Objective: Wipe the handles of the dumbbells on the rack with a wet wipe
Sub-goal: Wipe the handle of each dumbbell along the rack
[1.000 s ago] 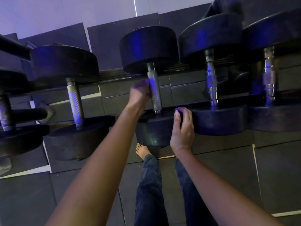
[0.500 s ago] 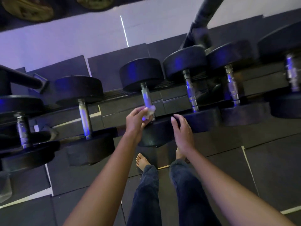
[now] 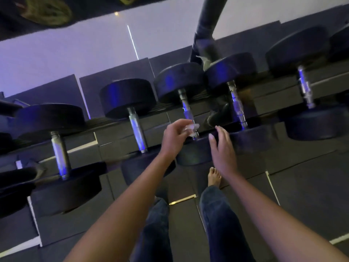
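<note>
Wet wipe [image 3: 192, 128] — in left hand [image 3: 174, 137] fingertips

rack [image 3: 98, 123] | dumbbells [image 3: 128, 95] rest on it, side by side

Left of your left hand [image 3: 175, 137], the gap is open as far as the next handle [image 3: 137, 129]. The middle handle [image 3: 187, 110] stands right at that hand's fingertips and closes the way rightward. Beyond your right hand [image 3: 222, 150], a narrow gap lies between that bar and the farther handle [image 3: 237, 104]. A black rubber head [image 3: 196, 154] fills the space between your wrists.
</note>
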